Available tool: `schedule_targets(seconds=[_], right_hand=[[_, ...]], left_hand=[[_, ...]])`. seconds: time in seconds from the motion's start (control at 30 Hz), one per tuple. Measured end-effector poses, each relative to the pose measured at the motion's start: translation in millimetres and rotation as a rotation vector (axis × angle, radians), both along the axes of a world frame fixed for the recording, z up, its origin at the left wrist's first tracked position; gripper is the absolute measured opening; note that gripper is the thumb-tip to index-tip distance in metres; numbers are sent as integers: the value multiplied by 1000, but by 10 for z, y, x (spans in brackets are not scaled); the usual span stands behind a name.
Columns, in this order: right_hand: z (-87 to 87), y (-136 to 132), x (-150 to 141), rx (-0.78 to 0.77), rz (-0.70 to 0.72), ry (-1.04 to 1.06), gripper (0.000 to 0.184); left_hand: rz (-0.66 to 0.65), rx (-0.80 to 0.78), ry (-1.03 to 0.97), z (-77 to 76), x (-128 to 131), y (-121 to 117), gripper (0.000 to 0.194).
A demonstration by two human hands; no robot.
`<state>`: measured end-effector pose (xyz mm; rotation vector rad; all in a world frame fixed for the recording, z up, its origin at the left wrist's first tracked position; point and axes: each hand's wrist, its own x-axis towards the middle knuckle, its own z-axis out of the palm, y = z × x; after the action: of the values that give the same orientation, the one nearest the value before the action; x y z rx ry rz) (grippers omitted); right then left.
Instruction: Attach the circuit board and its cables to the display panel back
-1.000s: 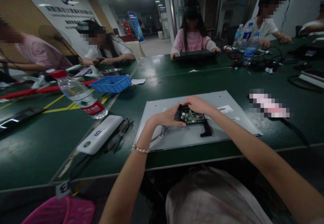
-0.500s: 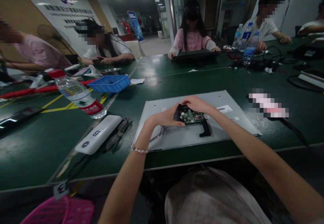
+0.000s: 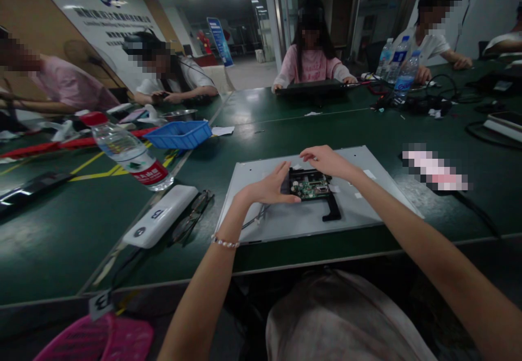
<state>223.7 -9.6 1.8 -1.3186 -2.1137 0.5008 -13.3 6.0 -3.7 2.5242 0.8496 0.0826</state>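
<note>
Hands at the circuit board

Your left hand point(image 3: 271, 186) spreads thumb and fingers wide at the left end of the circuit board point(image 3: 312, 188), which lies on the grey panel point(image 3: 281, 222); its grip is unclear. Your right hand point(image 3: 326, 160), fingers loosely curled, hovers just beyond the board, seemingly holding nothing. Left of the panel lie glasses point(image 3: 191, 218).

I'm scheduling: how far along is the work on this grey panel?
Seemingly done: the green circuit board sits in a black bracket on the flat grey panel. In hand: the left hand spans the bracket's left end; the right hand hovers nearby. Perhaps left: cabling; the thin grey cable ends out of sight.
</note>
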Motion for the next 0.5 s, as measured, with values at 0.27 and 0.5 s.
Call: schedule_targets(seconds=[0.27,0.5], right_hand=[[-6,-409,526,-153,-68,-7,25],[-251,-599,661,-355,-122,76,26]], left_hand=[[-115,137,-120,153,205,-195,97],[-217,297,-172,95,450,-315,66]])
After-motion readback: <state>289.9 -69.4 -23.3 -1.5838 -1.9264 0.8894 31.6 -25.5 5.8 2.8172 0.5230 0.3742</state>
